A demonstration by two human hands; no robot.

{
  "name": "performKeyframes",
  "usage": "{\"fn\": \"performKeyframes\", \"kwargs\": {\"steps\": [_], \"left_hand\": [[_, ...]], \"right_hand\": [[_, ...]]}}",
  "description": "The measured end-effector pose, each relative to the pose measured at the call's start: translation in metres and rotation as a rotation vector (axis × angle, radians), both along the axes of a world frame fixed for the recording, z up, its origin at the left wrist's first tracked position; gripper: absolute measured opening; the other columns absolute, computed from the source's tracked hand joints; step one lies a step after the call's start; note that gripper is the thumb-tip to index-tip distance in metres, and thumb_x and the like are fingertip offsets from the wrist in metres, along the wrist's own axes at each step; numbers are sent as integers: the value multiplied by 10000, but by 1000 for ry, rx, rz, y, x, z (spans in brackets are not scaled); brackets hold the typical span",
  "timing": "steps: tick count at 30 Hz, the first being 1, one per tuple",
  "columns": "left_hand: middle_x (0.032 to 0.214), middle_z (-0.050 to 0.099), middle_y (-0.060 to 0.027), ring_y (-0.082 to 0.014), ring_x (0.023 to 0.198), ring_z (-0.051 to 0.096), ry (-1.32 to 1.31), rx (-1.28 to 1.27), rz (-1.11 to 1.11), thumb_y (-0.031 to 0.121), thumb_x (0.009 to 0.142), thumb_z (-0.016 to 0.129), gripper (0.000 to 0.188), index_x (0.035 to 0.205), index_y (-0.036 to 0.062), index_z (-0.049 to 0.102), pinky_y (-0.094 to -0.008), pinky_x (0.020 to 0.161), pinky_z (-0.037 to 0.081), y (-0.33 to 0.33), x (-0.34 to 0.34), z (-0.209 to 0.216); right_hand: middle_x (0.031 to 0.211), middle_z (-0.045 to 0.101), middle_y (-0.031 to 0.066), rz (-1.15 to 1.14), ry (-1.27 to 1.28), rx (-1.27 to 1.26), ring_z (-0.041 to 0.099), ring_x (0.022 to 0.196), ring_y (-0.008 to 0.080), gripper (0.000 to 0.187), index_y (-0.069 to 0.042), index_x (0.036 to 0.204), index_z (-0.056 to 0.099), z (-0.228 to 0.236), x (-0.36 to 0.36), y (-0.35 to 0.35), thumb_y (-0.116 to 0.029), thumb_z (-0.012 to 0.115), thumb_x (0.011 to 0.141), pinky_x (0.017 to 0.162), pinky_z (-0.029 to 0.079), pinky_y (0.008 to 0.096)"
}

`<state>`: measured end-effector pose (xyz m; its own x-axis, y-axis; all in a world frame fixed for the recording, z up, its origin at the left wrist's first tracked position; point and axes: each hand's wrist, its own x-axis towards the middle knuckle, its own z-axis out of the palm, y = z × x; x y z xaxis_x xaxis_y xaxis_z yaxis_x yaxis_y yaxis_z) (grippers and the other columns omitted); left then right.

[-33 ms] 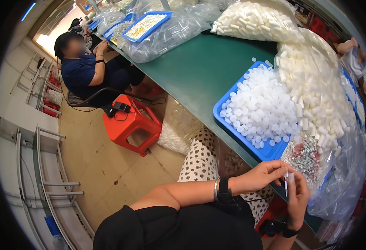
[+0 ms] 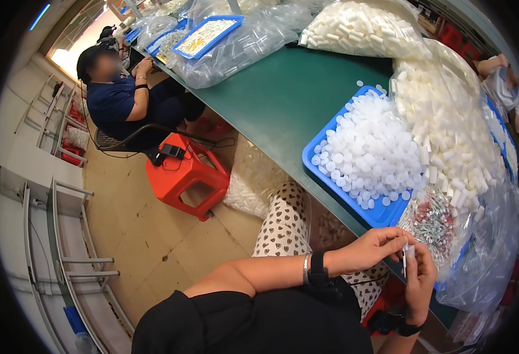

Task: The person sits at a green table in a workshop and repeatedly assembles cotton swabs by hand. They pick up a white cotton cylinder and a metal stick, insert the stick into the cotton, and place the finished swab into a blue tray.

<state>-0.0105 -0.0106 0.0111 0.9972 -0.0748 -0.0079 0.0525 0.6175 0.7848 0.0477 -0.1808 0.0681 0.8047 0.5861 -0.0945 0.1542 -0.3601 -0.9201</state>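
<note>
Near the table's front edge my two hands meet. Between finger and thumb, my right hand [image 2: 421, 280] grips a small white cylinder [image 2: 411, 253]. A thin white rod [image 2: 405, 264] hangs beside it. My left hand [image 2: 380, 246] pinches at the top of these parts; its fingers hide what they hold. Just beyond the hands lies a blue tray [image 2: 383, 217] heaped with translucent white discs [image 2: 371, 153]. Right of the tray is a pile of small metal pins [image 2: 435, 227], some with red among them.
A clear bag of cream-white cylinders [image 2: 448, 124] spreads along the right of the green table [image 2: 259, 88]. Another blue tray [image 2: 203, 50] rests on plastic bags at the far left. A co-worker [image 2: 115, 97] sits beyond a red stool [image 2: 185, 174].
My right hand and the white cylinder have shifted very slightly. The left hand, the trays and the piles are as before.
</note>
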Motion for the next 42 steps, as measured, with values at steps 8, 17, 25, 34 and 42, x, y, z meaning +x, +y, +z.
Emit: {"fn": "performKeyframes", "kwargs": {"steps": [8, 17, 25, 34, 42], "left_hand": [[1010, 633, -30, -85, 894, 595, 53, 93, 52, 220, 1037, 498, 279, 1193, 13, 601, -243, 830, 494, 8, -12, 4], [869, 620, 1, -60, 794, 578, 263, -134, -81, 349, 1021, 509, 383, 1189, 20, 608, -205, 739, 484, 12, -17, -6], [875, 581, 12, -40, 790, 515, 297, 61, -88, 314, 1021, 528, 360, 1207, 20, 620, -189, 719, 443, 9, -17, 5], [1081, 635, -60, -87, 953, 605, 224, 158, -143, 36, 958, 588, 502, 1434, 15, 429, -247, 849, 504, 4, -20, 9], [1028, 650, -103, -85, 738, 591, 340, -111, -143, 172, 973, 609, 164, 1063, 82, 505, -213, 643, 490, 6, -14, 1]], "right_hand": [[821, 619, 79, -57, 613, 300, 546, 588, 107, 283, 65, 1212, 546, -20, -1, -5, -125, 434, 1033, 538, 464, 222], [800, 621, 68, 132, 274, 46, 589, 663, 75, 191, 19, 1144, 440, -8, -10, 1, -47, 523, 986, 566, 491, 228], [871, 648, 103, 128, 613, 234, 631, 663, 107, 110, -38, 1025, 416, -21, 0, -4, -43, 519, 987, 596, 531, 239], [922, 655, 123, 92, 766, 357, 672, 738, 155, 161, -39, 1096, 433, -20, -2, -12, -60, 543, 980, 654, 564, 279], [831, 639, 188, -458, -611, -424, 631, 726, 362, 121, -11, 990, 594, -9, 90, -100, -119, 556, 952, 640, 483, 400]]}}
